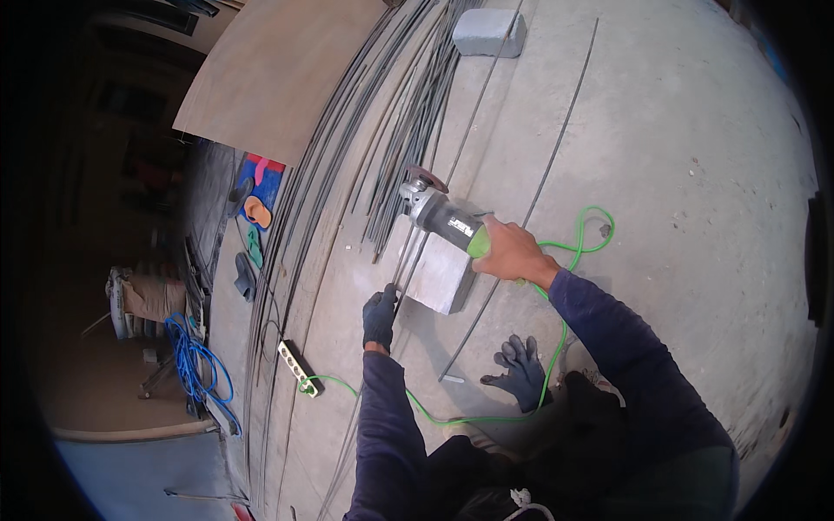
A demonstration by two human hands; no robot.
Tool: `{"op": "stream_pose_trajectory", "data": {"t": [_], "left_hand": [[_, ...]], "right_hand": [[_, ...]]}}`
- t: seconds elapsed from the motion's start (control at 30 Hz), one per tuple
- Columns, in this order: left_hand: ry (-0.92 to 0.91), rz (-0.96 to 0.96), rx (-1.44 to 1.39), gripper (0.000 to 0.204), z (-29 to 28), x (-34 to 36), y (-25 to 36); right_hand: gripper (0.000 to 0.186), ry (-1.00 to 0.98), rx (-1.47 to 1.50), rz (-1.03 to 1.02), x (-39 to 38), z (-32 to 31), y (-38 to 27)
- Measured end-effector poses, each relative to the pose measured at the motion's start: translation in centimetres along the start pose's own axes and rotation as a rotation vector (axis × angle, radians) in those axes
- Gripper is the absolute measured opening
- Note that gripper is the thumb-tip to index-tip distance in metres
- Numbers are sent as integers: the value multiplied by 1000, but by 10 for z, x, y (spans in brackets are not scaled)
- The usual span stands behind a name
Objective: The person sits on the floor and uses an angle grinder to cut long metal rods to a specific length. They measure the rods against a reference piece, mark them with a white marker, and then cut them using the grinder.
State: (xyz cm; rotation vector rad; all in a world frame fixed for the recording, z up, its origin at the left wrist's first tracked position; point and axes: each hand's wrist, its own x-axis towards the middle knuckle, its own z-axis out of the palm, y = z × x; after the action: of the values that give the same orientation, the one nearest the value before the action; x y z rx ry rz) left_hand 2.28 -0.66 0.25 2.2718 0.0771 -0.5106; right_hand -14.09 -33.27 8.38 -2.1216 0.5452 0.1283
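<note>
My right hand (512, 252), bare, is closed around the green rear end of an angle grinder (450, 222) with a grey metal head. Its reddish-brown disc (429, 179) stands over the thin steel rods near the far edge of a pale block (441, 276). Whether the disc touches a rod, I cannot tell. My left hand (379, 318), in a dark glove, grips the steel rods (410, 271) lying across that block. An unworn dark glove (519, 373) lies on the floor by my feet.
A bundle of long steel rods (343, 113) runs along the left. Another block (488, 33) supports a rod at the far end. The green cord (452, 422) loops across the floor to a power strip (300, 368). Sandals (257, 212) and blue cable (198, 365) lie farther left.
</note>
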Motion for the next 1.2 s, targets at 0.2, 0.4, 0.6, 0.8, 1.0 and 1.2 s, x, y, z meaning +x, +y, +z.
{"op": "stream_pose_trajectory", "data": {"t": [0.2,0.4,0.6,0.8,1.0,1.2], "left_hand": [[247,204,211,47,-28,37,6],[193,192,101,50,-37,60,-46],[68,253,361,64,12,-16,19],[225,197,400,68,33,-23,10],[106,136,264,61,28,-26,21],[150,148,230,58,29,-19,8]], "right_hand": [[70,69,51,67,0,-28,5],[70,127,13,61,-1,-38,4],[70,69,-4,65,-3,-26,12],[74,1,-51,-14,6,2,-1],[64,-13,-109,-69,12,24,-3],[68,-38,-125,-65,17,25,-6]]}}
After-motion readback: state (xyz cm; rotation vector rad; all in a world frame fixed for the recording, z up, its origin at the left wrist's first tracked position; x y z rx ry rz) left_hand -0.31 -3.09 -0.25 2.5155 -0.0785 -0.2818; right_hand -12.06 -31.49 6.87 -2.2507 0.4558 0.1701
